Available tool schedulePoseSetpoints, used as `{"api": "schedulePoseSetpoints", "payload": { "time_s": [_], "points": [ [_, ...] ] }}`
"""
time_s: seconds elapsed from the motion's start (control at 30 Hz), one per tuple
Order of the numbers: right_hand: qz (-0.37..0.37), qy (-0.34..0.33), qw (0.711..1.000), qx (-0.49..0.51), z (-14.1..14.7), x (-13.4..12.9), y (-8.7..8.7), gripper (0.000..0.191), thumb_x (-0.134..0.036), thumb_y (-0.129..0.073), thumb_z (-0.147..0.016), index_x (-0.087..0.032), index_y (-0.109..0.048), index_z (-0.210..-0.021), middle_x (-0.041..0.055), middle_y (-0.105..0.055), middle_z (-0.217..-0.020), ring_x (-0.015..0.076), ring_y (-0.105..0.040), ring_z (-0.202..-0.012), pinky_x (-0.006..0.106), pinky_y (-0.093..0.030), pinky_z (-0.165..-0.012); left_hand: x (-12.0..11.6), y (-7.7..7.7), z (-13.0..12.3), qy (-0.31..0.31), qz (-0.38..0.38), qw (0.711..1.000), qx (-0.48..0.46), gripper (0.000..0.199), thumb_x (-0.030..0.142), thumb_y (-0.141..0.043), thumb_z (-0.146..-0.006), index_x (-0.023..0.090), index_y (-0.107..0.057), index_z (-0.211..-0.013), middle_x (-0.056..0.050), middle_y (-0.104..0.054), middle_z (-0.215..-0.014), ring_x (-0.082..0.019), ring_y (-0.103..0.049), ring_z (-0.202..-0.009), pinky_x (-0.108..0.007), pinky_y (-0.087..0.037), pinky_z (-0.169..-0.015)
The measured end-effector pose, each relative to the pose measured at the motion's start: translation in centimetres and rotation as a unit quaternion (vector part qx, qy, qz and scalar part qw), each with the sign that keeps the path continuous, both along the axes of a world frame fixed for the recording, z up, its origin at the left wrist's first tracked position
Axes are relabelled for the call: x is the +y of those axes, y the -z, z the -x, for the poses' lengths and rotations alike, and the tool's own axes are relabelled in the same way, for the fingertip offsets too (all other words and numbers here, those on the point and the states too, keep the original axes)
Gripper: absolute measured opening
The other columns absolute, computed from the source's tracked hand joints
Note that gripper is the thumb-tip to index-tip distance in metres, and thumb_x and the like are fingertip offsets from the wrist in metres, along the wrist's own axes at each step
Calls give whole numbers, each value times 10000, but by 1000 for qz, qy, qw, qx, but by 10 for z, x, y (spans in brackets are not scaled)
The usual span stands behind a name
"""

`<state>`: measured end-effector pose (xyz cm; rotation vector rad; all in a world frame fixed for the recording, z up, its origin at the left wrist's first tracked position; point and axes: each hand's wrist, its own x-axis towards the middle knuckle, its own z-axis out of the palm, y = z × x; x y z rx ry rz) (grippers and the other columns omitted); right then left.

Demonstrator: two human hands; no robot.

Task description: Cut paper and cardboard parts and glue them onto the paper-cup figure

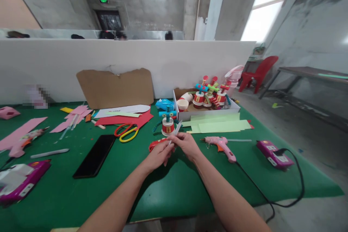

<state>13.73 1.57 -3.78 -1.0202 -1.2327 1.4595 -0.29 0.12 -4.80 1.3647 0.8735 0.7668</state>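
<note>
Both hands meet over the middle of the green table. My left hand (160,153) has its fingers closed round the lower end of a thin whitish strip (178,127). Higher on the same strip, my right hand (185,142) pinches it between thumb and fingers. Just beyond them stands a paper-cup figure (168,126) with a red band, a blue tube on top and dark coiled arms. A red object with pale spots (155,144) lies beside my left hand, partly covered by it.
A white box (208,114) of similar figures stands behind on the right, near green paper (220,124). A pink glue gun (221,145) with a cord lies right of my hands. Scissors (129,133), a black phone (95,156) and a second glue gun (24,144) lie left.
</note>
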Motion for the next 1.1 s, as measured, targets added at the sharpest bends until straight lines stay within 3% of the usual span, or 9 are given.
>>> {"api": "schedulePoseSetpoints", "payload": {
  "time_s": [0.23, 0.47, 0.53, 0.67, 0.77, 0.93, 1.1],
  "points": [
    [-43, -44, 998, 1, -5, 2, -5, 360, -485, -698, -676, -139, -716, -770, -2, -606, -586, 87, -492, -495, 236, -380, -525, -1, -1, 0, 57, 37, 993, -96, 458, 617, -516, -780, 165, -459, -727, 106, -290, -459, -43, -281, -364, -196, -397, -369],
    [-7, -115, 992, 44, -12, 1, -6, 357, -456, -731, -651, -152, -710, -838, 1, -619, -618, 111, -534, -576, 248, -398, -586, -3, -2, 0, 150, 123, 960, -203, 413, 563, -495, -826, 165, -460, -723, 113, -276, -425, -36, -241, -329, -201, -397, -355],
    [2, -74, 996, 53, -11, 2, -7, 343, -449, -743, -635, -152, -699, -801, -18, -590, -570, 105, -519, -551, 250, -397, -583, -2, -1, -2, 99, 111, 973, -176, 421, 583, -481, -822, 165, -475, -778, 95, -356, -458, -48, -309, -341, -201, -403, -358],
    [0, 53, 998, 37, -8, 6, -4, 313, -389, -808, -546, -143, -638, -639, -28, -582, -561, 88, -488, -529, 240, -376, -557, 0, 3, -6, -27, -24, 999, -21, 405, 569, -508, -811, 164, -486, -813, 79, -424, -525, -45, -372, -362, -158, -326, -330],
    [27, 32, 998, 49, -4, 6, -1, 331, -415, -794, -565, -133, -655, -668, -29, -576, -555, 64, -442, -480, 224, -335, -502, 0, 5, -7, -43, -69, 997, 13, 414, 578, -474, -824, 167, -464, -773, 88, -396, -491, -32, -323, -330, -152, -258, -309],
    [68, -68, 989, 114, -6, 3, 1, 362, -453, -780, -592, -139, -656, -720, -6, -615, -605, 69, -504, -459, 214, -337, -483, -5, 0, -5, 38, 62, 994, -83, 409, 574, -518, -807, 173, -445, -768, 93, -384, -478, -33, -309, -328, -150, -322, -307],
    [70, -121, 979, 145, -11, -1, 0, 407, -467, -790, -575, -146, -669, -794, -21, -595, -569, 50, -460, -427, 186, -252, -434, -8, -2, -1, 133, 147, 954, -223, 338, 490, -539, -836, 173, -447, -761, 100, -331, -459, -31, -254, -328, -154, -355, -299]
  ]
}}
